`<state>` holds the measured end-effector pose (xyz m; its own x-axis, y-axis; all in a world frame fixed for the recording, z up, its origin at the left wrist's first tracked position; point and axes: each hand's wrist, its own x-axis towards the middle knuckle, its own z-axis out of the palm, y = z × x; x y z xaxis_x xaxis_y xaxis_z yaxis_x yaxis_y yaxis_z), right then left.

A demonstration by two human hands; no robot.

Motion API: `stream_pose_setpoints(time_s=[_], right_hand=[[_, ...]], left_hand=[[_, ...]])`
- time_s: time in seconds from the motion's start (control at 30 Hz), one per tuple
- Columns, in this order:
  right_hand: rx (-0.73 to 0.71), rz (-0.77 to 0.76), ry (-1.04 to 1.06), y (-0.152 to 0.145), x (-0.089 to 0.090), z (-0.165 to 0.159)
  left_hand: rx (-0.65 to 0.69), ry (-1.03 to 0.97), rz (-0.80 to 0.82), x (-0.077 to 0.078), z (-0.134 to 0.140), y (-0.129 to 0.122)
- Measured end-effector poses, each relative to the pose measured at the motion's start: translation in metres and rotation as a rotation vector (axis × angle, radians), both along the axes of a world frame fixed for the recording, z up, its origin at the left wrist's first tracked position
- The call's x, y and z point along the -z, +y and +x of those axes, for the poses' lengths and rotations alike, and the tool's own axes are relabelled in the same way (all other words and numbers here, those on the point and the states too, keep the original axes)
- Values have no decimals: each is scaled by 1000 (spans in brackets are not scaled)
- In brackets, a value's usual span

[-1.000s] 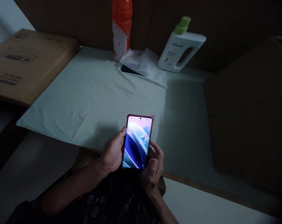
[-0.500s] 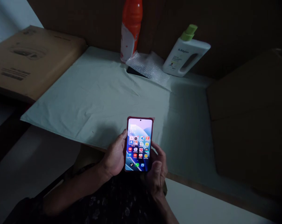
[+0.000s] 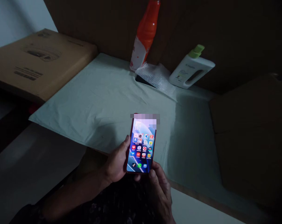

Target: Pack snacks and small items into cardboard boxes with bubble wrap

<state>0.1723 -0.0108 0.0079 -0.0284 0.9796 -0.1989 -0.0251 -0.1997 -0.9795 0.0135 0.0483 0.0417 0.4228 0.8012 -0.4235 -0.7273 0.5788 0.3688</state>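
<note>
Pale cloth (image 3: 117, 93), lit phone (image 3: 141, 149), right fingers (image 3: 161, 173) now lower

Dim light, brightest mid-counter (image 3: 85, 102). Pale green cloth (image 3: 117, 96) on top. Dark brown panel (image 3: 103, 25) behind; pale wall (image 3: 21, 18) far left. Pale floor (image 3: 38, 152) near left.

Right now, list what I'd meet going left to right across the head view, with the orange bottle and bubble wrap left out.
Cardboard box → left hand → phone → right hand → white bottle with green cap → dark brown cardboard.
</note>
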Motion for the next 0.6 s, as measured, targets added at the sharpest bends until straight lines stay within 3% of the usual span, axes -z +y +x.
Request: stream_pose_setpoints(time_s=[0.17, 0.37, 0.5, 0.6], right_hand=[[-38, -7, 120, 22, -4, -30], [-141, 17, 216, 40, -5, -56], [-221, -9, 79, 43, -8, -58], [-277, -5, -63, 45, -11, -51]], left_hand=[[-198, 59, 100, 3, -11, -14], [-194, -16, 151, 0, -37, -8], [-174, -80, 149, 3, -54, -4], [-261, -96, 176, 0, -75, 6]])
